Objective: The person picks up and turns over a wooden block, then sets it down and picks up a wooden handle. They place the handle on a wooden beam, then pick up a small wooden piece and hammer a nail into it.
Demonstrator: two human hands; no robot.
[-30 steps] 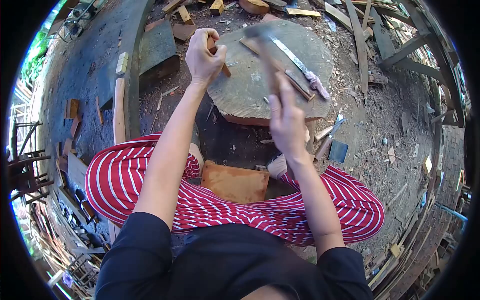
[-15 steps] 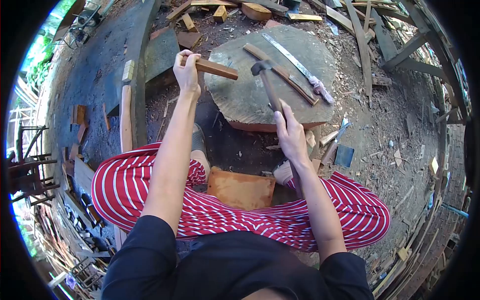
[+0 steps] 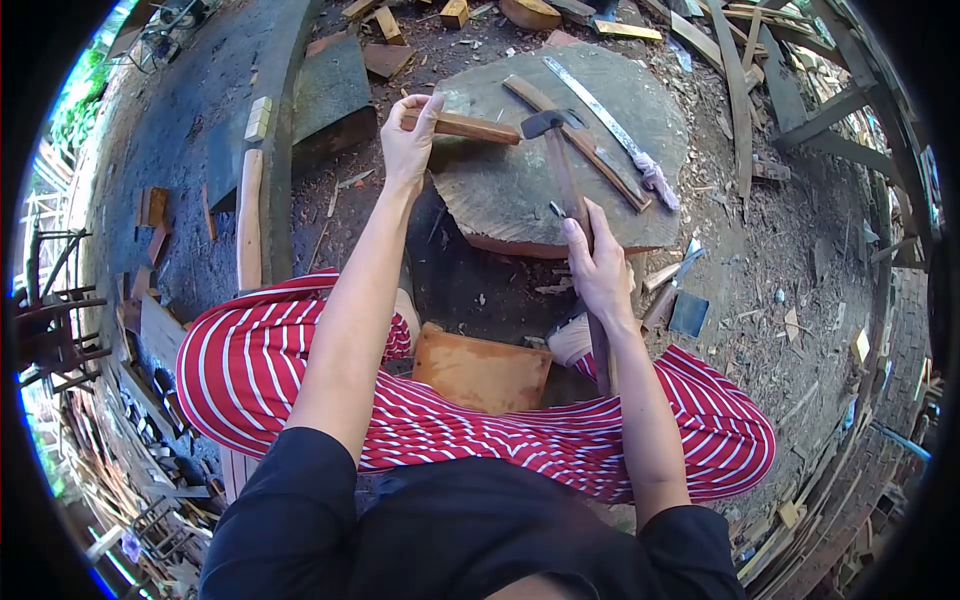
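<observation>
My left hand [image 3: 406, 155] is closed around one end of a short brown wooden stick [image 3: 470, 127] over the left part of a large tree stump [image 3: 490, 195]. In my right hand [image 3: 601, 268] is a hammer [image 3: 565, 178], gripped partway along its wooden handle. The hammer's dark head [image 3: 545, 123] is right at the free end of the stick in this view. Behind it, a long dark wooden strip [image 3: 612, 168] lies across the stump. Beside that strip rests a long, narrow metal blade [image 3: 600, 112] with a cloth-wrapped handle [image 3: 655, 174].
Between my feet is a flat wooden board [image 3: 480, 370]. A dark beam [image 3: 275, 150] runs along the left, with a pale rounded pole [image 3: 250, 215] against it. Wood offcuts [image 3: 455, 14] lie behind the stump. A small dark square sheet [image 3: 689, 313] lies right of it.
The stick and my left hand have moved right and slightly away from me. The hammer head has shifted right, and stick and head now meet in view.
</observation>
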